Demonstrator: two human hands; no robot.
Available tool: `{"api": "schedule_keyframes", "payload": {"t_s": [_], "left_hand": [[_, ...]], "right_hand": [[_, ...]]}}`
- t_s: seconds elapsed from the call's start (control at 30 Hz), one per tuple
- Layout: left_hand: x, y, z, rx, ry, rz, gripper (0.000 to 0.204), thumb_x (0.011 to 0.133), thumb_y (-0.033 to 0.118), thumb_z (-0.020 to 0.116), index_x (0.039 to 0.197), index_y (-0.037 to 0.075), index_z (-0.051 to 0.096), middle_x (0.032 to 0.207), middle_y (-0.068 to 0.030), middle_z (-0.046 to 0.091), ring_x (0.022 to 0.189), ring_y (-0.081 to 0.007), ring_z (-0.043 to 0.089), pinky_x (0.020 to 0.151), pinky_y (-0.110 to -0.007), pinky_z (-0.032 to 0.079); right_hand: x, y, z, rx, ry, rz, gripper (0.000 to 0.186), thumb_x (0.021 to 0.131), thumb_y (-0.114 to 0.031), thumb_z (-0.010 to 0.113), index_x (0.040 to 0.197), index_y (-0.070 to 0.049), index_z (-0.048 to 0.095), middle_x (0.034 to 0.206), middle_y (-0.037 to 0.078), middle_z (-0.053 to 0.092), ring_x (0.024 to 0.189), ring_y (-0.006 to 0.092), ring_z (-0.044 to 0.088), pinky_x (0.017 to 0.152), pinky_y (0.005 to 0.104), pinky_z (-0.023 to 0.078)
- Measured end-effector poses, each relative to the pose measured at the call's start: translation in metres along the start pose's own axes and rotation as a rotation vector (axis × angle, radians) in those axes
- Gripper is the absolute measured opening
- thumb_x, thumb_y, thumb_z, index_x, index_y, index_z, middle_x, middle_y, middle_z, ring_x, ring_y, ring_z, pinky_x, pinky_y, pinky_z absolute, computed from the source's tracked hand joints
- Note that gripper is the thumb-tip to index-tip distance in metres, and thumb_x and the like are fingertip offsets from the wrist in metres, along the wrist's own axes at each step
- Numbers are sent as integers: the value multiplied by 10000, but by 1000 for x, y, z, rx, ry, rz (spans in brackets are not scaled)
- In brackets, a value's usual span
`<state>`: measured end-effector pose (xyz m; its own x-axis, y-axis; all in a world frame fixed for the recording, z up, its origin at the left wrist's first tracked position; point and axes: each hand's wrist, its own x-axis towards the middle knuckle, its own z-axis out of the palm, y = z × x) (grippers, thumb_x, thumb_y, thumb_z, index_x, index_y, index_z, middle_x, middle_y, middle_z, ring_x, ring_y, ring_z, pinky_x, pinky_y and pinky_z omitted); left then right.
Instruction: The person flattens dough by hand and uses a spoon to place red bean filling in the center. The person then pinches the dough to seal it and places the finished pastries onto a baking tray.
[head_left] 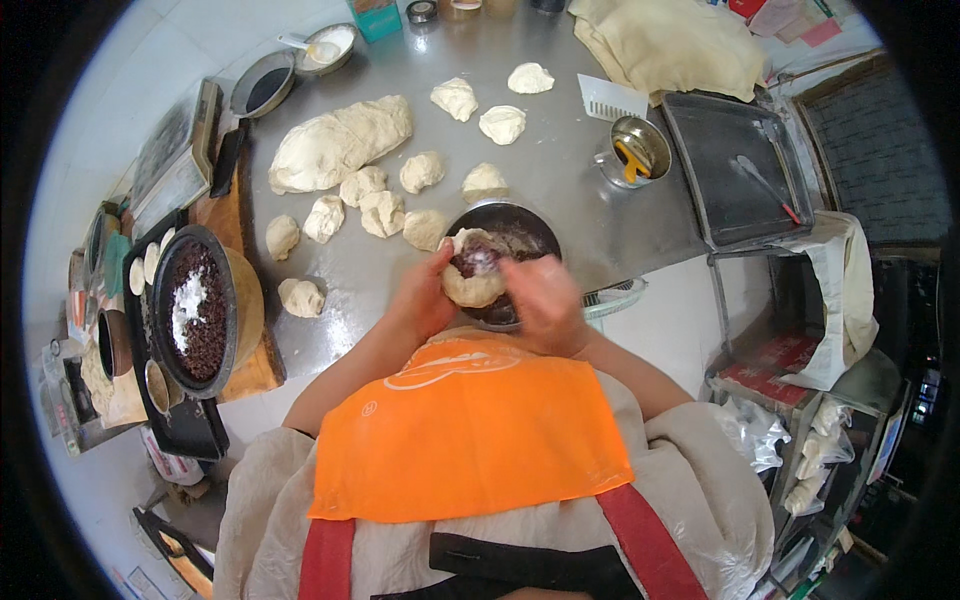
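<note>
Your left hand (428, 289) cups the dough wrapper (472, 291) from nine o'clock | right hand (547, 303), a blur at four: can't tell its grip | keep dark filling (467, 264) central, edges clean

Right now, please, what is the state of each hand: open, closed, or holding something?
Left hand: holding the dough.
Right hand: blurred, beside the dough; whether it is closed on something cannot be told.
</note>
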<state>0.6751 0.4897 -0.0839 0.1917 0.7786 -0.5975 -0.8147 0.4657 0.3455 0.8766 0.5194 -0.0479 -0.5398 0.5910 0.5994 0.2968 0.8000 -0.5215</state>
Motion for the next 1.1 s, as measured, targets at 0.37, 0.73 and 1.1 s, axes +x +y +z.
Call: {"api": "schedule_keyframes", "payload": {"t_s": [0.37, 0.73, 1.1], "left_hand": [[8, 1, -3, -32, -260, -45, 505, 1006, 391, 431, 1370, 40, 431, 1363, -147, 523, 1235, -304, 530, 1047, -467, 430], [-8, 3, -1, 198, -352, 91, 515, 884, 239, 642, 1330, 34, 486, 1244, -122, 598, 1150, -256, 588, 1011, -418, 479], [-9, 29, -22, 174, -230, 169, 411, 921, 143, 604, 1304, 50, 490, 1209, -114, 617, 1108, -242, 617, 948, -411, 527]], "right_hand": [[15, 0, -26, 1033, 216, 1017, 235, 943, -100, 561, 1093, 59, 648, 822, 89, 657, 668, 134, 579, 569, 262, 459], [-4, 25, -23, 1141, -111, 1269, 219, 913, -133, 603, 1052, 22, 674, 784, 90, 663, 642, 136, 589, 555, 257, 460], [-27, 53, 11, 122, -433, 383, 165, 813, -130, 665, 939, -43, 725, 888, 162, 693, 849, 365, 652, 775, 406, 532]]}}
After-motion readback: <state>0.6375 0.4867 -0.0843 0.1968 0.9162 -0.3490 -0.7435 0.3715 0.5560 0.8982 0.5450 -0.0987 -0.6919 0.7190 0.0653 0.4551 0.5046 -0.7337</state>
